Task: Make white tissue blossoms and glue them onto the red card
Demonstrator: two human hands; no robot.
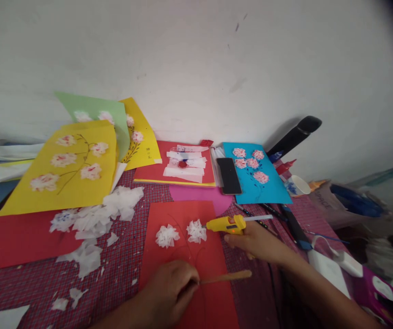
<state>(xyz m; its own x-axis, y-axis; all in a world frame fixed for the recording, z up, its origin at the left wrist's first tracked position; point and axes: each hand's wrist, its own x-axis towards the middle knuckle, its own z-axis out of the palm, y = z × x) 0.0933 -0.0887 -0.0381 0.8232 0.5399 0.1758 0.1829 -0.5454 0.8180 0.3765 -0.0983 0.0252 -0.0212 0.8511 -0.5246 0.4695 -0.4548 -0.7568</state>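
Red card (215, 260): flat, two white tissue blossoms (167, 236) on its far half, likely set apart for room
Right hand (256, 244): wrapped round one yellow glue gun (229, 224) across red card's right edge, probably for aim; tip at right blossom (196, 231), contact unclear
Left hand (174, 288): closed on one wooden stick (229, 277) over red card's near half, presumably kept off blossoms
Blossoms: 2 on red card; 5 on blue card (275, 188) beyond its far right corner

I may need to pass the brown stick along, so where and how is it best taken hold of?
Probably by the free end of the brown stick, pinched from the person's right: the left hand closes around the other end, while the slim shaft juts rightward past the edge of the red sheet.
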